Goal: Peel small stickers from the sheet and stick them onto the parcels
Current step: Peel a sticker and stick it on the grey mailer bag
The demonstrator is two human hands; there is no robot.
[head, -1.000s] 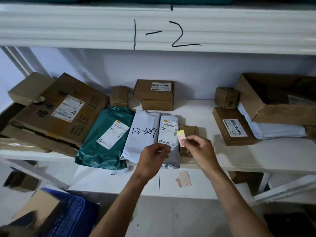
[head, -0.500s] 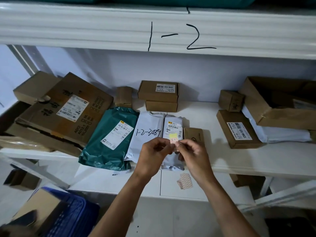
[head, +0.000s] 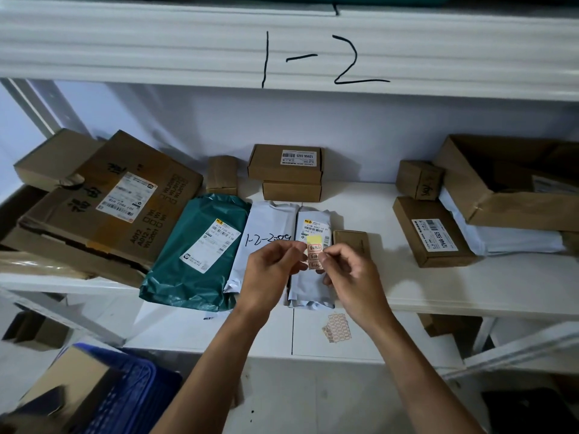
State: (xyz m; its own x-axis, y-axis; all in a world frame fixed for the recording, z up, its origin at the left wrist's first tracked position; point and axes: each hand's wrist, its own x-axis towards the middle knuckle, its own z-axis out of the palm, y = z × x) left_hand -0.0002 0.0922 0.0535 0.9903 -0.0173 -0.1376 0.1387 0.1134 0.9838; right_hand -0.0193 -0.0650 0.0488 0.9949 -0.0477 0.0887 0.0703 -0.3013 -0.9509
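Head view: we pinch the small sticker strip (head: 314, 255) between left hand (head: 272, 270) and right hand (head: 353, 274) above the grey parcel (head: 313, 286), peel seemingly under way; no sticker visibly placed on any parcel, so most labelling remains.

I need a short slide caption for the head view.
Both hands hold a small sticker strip above grey mailers on a shelf.

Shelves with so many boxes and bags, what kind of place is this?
Probably a parcel pickup or sorting room. The shelf edge has "1-2" handwritten on it, like a slot number. Brown boxes and a green mailer bag carry barcode labels, and the two hands hold a small sticker strip for marking them.
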